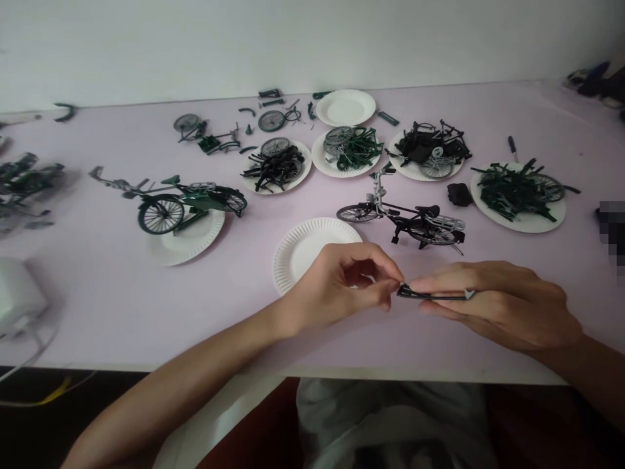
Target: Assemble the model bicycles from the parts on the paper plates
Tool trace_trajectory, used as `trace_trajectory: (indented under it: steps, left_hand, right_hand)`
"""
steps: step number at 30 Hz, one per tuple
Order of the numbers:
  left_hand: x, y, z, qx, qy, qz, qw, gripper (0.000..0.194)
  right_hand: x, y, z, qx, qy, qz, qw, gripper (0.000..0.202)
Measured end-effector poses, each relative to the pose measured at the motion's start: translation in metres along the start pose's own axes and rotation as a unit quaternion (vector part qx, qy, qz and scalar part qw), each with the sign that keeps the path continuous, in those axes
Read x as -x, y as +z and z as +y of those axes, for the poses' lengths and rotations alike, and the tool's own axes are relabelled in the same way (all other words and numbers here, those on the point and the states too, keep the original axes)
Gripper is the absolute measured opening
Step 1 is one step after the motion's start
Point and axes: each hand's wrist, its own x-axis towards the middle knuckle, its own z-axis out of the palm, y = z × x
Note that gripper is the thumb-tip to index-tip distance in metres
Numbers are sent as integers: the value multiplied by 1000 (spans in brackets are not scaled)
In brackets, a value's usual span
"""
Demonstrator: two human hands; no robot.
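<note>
Between my two hands, over the front of the table, is a thin black model bicycle part (439, 298) with a small grey piece at its right end. My right hand (508, 303) is closed round it, fingers pointing left. With thumb and forefinger pinched, my left hand (346, 283) is at the part's left end; whether it grips the part or a smaller piece is hard to see. Just beyond my hands stands a black model bicycle (415, 218) with a silver front and rear rack. A white paper plate (288, 260) lies partly behind my left hand.
A green model bicycle (195, 198) rests over another plate (200, 241) at left. Farther back, plates hold black parts (276, 168), green parts (359, 148) and more black parts (430, 146). Green parts (517, 189) fill a right-hand plate, near a screwdriver (512, 146). A white device (19, 296) sits at left.
</note>
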Motion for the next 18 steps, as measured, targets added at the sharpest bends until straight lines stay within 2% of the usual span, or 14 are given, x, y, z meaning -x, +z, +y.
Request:
trace_trajectory:
  steps: [5, 8, 10, 14, 18]
  left_hand:
    - [1, -2, 1, -45, 29, -1, 999, 5]
    - [1, -1, 0, -35, 19, -4, 999, 7]
    - [0, -1, -2, -16, 5, -5, 1000, 9]
    - [-2, -3, -4, 16, 7, -29, 999, 11]
    - [-2, -5, -3, -25, 52, -32, 998, 10]
  right_hand:
    - [6, 2, -2, -3, 1, 13, 1000, 13]
    - [10, 0, -2, -6, 5, -4, 1000, 20]
    - [12, -1, -1, -16, -20, 5, 1000, 21]
    - [13, -1, -1, -7, -30, 12, 999, 19]
    - [6, 0, 0, -5, -25, 24, 999, 12]
